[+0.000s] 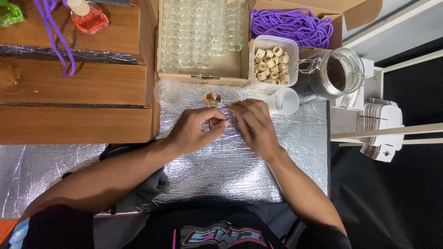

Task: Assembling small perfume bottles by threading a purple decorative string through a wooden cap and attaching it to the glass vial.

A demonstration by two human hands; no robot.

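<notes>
From the head camera, your left hand (191, 131) and right hand (251, 124) meet over the silver foil mat (230, 170). Both pinch a short length of purple cord (229, 127). The fingertips close narrowly on it, and a loop shows just below the grip. Holding it from both ends likely keeps the cord taut enough to work with.

Just beyond the grip lies one small amber piece (212, 97), too small to make out further. To the left of the grip, beyond it, sits one clear round lid or cup (168, 91). A second clear cup (286, 100) sits to the right, touching nothing you hold.

Farther out from the grip stands one cardboard box of clear glass bottles (200, 32) set in rows, too many and too glassy to count. Right of it are one plastic tub of wooden caps (272, 60), one bundle of purple cord (290, 25) in its box, and one clip-top glass jar (337, 74). All of these are probably kept within arm's reach.

Far left of the grip, on the wooden steps (74, 83), you have two filled bottles, one red (90, 18) and one green (9, 13).
</notes>
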